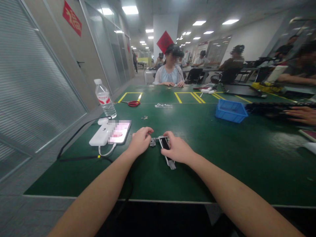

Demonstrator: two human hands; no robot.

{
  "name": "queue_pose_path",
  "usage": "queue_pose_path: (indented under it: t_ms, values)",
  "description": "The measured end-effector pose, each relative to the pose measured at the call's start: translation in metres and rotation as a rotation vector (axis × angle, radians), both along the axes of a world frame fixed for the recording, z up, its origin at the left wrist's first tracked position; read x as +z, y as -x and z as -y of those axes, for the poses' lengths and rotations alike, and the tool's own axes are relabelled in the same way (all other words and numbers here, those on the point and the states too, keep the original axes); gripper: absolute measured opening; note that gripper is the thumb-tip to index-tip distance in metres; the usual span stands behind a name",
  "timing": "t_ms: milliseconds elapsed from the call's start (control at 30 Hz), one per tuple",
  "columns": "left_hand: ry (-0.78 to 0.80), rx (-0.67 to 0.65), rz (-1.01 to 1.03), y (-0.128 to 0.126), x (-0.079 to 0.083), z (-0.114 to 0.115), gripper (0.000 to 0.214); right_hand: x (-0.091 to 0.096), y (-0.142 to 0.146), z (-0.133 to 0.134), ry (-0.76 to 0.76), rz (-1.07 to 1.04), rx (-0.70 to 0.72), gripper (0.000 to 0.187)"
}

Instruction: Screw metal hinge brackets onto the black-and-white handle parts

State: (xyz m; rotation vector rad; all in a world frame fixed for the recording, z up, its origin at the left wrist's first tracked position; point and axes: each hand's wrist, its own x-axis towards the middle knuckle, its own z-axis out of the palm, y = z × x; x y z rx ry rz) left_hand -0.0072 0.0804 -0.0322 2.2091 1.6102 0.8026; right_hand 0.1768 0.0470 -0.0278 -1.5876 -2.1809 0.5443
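Observation:
Both my hands rest on the green table in front of me. My right hand is closed around a small metal part with a dark window, its grey end sticking out below my palm. My left hand is curled into a pinch beside a small grey metal bracket at the part's left end. I cannot make out what its fingertips grip.
A phone lies on a white power bank at my left, with a water bottle behind. Red scissors, loose metal pieces and a blue bin lie farther back. Another person's hand rests at right; several people sit beyond.

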Motion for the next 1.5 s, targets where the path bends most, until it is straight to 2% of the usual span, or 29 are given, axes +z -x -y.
queue_pose_path:
  t_ms: [300, 500, 833, 967, 1167, 1233, 1367, 1500]
  values:
    - [-0.001, -0.019, 0.009, 0.001, 0.001, 0.000, 0.026, 0.005, -0.035, -0.021, -0.138, 0.011, -0.152, 0.039]
    - [0.003, -0.029, 0.012, 0.002, 0.004, 0.002, 0.025, 0.012, -0.052, -0.024, -0.393, -0.056, -0.281, 0.037]
    - [0.008, -0.069, -0.007, 0.000, 0.002, 0.005, 0.023, -0.011, -0.044, -0.027, -0.794, -0.077, -0.209, 0.024]
    - [-0.003, -0.068, -0.007, 0.001, 0.002, 0.004, 0.023, -0.011, -0.042, -0.025, -0.776, -0.097, -0.137, 0.024]
    - [0.017, -0.079, -0.049, 0.002, 0.004, 0.004, 0.023, -0.006, -0.048, -0.028, -0.506, -0.321, -0.143, 0.030]
    - [0.035, -0.088, -0.077, 0.002, 0.005, 0.005, 0.022, -0.003, -0.057, -0.034, -0.478, -0.352, -0.168, 0.032]
    - [0.065, -0.113, -0.144, 0.002, 0.007, 0.005, 0.019, 0.009, -0.096, -0.044, -0.517, -0.341, -0.299, 0.035]
    - [0.057, -0.131, -0.166, 0.002, 0.009, 0.007, 0.018, 0.022, -0.162, -0.033, -0.508, -0.273, -0.419, 0.039]
